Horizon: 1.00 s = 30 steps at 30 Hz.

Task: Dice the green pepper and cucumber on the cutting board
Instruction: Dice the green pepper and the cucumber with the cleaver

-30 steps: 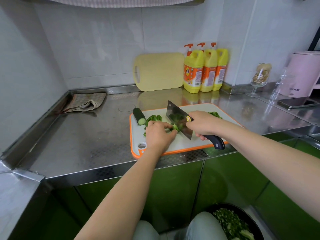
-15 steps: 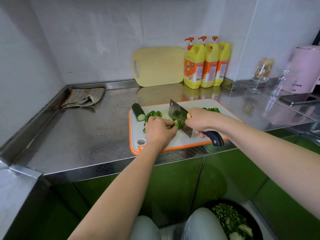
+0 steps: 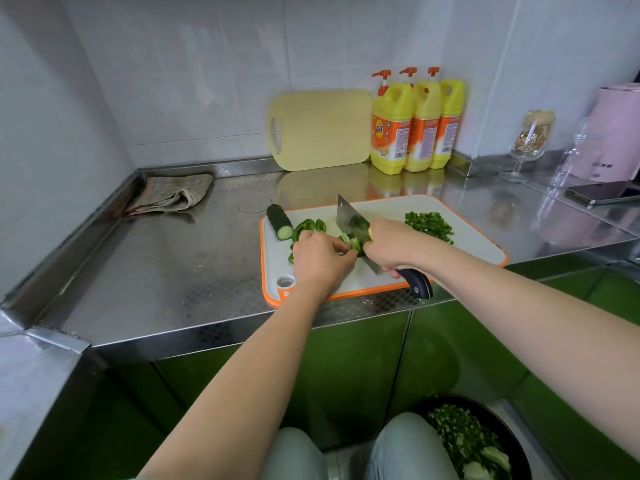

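On the orange-rimmed cutting board (image 3: 467, 237), the left hand (image 3: 320, 259) pins green pepper strips (image 3: 353, 243) while the right hand (image 3: 389, 245) grips the cleaver (image 3: 349, 221); cucumber (image 3: 280, 221) lies beside.

Kitchen corner in white tile and steel, evenly lit.
White tiled walls (image 3: 207, 81) meet over a stainless-steel worktop (image 3: 156, 271), with glossy green cabinet doors (image 3: 346, 368) beneath it. A pale yellow chopping board (image 3: 322, 129) leans on the back wall beside three yellow detergent pump bottles (image 3: 415, 123). A folded cloth (image 3: 173, 194) lies in the left corner. At far right are a glass goblet (image 3: 530, 143), a pink kettle (image 3: 616, 133) and a phone (image 3: 602, 195) lying flat.
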Tool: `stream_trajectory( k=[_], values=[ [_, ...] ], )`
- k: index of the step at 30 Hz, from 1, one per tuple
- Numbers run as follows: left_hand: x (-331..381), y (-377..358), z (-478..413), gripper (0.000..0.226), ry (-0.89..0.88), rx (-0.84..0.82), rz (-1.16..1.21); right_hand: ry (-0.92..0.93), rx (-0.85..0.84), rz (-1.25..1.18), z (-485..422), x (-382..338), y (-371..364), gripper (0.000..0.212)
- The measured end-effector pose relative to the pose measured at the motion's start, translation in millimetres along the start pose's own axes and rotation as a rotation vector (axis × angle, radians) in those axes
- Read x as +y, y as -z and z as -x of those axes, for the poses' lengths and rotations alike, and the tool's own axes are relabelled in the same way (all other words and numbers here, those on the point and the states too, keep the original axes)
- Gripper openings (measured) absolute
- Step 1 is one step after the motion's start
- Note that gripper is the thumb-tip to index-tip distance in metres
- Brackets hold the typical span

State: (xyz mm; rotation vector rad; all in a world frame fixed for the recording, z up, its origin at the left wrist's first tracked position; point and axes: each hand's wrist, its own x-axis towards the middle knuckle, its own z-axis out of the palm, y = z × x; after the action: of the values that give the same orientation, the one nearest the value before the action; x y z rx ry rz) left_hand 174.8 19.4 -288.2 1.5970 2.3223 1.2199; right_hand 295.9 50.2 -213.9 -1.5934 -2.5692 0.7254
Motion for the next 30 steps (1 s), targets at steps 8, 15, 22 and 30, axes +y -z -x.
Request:
stream_trajectory(
  k=[8,15,22,30],
  values=[
    [0,3,1,0.011,0.013,0.001,0.003,-0.017,0.118,-0.192,-13,23,-8,0.019],
    [-3,1,1,0.013,0.006,0.013,0.024,0.058,0.172,-0.244,0,19,9,0.025],
    [-3,0,1,0.016,-0.002,0.021,0.037,0.011,0.048,-0.178,20,10,17,0.019],
    [-2,1,1,0.012,-0.017,0.026,0.036,0.008,0.049,-0.160,25,6,18,0.020]
  ],
)
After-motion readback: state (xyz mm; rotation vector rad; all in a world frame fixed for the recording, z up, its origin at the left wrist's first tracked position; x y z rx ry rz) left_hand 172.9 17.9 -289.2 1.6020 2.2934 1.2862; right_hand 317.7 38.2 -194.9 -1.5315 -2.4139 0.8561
